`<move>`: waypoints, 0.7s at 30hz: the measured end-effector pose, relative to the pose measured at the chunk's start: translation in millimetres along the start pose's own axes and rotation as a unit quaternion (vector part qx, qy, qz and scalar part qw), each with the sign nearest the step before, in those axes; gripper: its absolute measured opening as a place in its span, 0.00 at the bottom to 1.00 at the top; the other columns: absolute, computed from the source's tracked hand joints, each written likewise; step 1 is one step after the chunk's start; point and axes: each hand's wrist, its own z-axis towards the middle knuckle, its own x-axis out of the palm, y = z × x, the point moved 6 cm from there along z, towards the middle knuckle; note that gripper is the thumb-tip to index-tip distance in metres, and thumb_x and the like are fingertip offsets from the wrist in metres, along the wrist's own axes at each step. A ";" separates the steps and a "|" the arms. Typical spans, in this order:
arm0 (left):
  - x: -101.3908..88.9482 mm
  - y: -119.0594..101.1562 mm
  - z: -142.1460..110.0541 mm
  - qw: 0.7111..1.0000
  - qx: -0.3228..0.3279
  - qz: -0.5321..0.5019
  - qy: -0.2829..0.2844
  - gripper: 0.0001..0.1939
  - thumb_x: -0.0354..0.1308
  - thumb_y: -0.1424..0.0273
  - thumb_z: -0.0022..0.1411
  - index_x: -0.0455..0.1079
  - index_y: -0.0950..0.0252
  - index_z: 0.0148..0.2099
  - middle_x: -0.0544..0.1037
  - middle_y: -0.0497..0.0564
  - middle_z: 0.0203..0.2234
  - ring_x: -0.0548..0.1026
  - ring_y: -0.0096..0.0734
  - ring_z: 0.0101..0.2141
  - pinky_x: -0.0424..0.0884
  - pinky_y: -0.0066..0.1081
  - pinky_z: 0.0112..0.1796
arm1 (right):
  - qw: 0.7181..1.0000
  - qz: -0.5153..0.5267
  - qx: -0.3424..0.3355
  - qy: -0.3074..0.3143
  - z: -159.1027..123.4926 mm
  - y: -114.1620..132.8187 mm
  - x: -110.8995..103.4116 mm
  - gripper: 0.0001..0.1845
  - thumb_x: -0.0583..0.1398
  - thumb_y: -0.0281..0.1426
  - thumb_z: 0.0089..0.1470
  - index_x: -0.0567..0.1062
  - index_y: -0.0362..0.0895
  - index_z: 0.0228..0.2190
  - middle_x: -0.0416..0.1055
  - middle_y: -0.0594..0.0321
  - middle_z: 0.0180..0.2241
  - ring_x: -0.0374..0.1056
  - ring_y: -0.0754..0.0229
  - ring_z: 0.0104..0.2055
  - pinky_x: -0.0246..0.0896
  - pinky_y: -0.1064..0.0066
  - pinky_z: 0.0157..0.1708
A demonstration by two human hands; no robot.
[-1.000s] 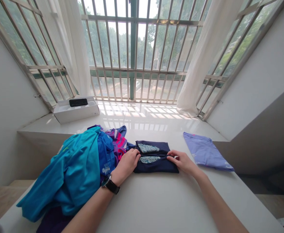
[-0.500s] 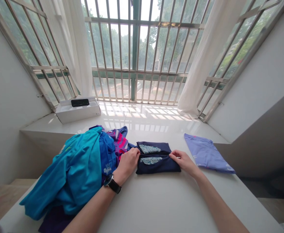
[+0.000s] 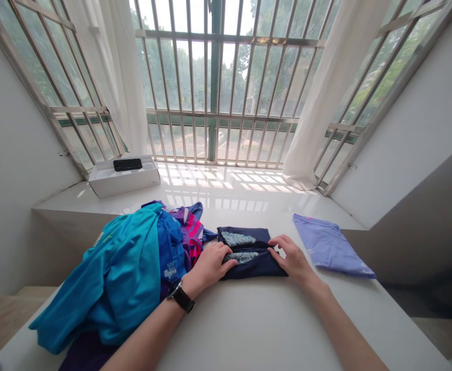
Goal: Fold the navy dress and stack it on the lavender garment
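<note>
Folded navy garment: flat on the white ledge, between both hands, long edges running crosswise to the view, with two paisley-patterned patches exposed on either side of a central fold line

Left hand: open, palm down, fingers laid across the left end of the garment and reaching over the lower patch, no closed grip; black wristwatch on the wrist

Right hand: open, palm down, fingers slightly curved, fingertips on the right end of the garment near the fold line; no visible pinch of the fabric

Heap of teal and blue garments: directly left of the left hand, alongside the left forearm, with a pink-and-purple patterned garment near the left end of the navy bundle and dark purple fabric at the lower edge

Folded lavender garment: flat on the ledge, just beside the right hand but not touching it

Far end of the ledge: white box at the left, black oblong object on top of it, white curtains and steel window bars behind
</note>
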 end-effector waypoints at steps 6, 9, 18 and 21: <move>-6.0 -6.5 1.1 0.998 0.010 -0.014 -0.060 0.06 0.58 0.65 0.66 0.72 0.62 0.40 0.76 0.52 0.38 0.72 0.39 0.41 0.68 0.37 0.44 | 0.998 -0.011 -0.052 -0.019 0.4 2.1 5.5 0.10 0.55 0.31 0.60 0.77 0.51 0.38 0.74 0.56 0.45 0.69 0.50 0.49 0.65 0.55 0.51; -4.8 -4.1 1.9 0.998 -0.026 -0.010 -0.065 0.07 0.53 0.65 0.68 0.70 0.62 0.40 0.76 0.51 0.36 0.73 0.38 0.39 0.68 0.35 0.41 | 0.999 -0.001 -0.042 -0.010 0.8 -1.3 10.3 0.11 0.55 0.32 0.60 0.77 0.51 0.36 0.75 0.56 0.46 0.69 0.49 0.50 0.64 0.52 0.52; 1.5 3.1 5.4 0.995 -0.060 0.034 -0.068 0.07 0.51 0.66 0.70 0.68 0.62 0.41 0.77 0.52 0.35 0.74 0.38 0.38 0.68 0.33 0.39 | 0.993 0.086 0.012 0.078 0.2 -0.5 12.9 0.14 0.61 0.42 0.56 0.76 0.49 0.41 0.71 0.55 0.51 0.67 0.50 0.54 0.61 0.56 0.57; 1.9 1.4 4.5 0.994 -0.060 0.059 -0.064 0.08 0.50 0.66 0.71 0.67 0.62 0.42 0.76 0.52 0.35 0.74 0.38 0.38 0.68 0.32 0.38 | 0.990 0.106 0.008 0.090 0.0 2.0 12.7 0.17 0.63 0.42 0.55 0.75 0.50 0.45 0.69 0.55 0.54 0.65 0.50 0.57 0.59 0.56 0.59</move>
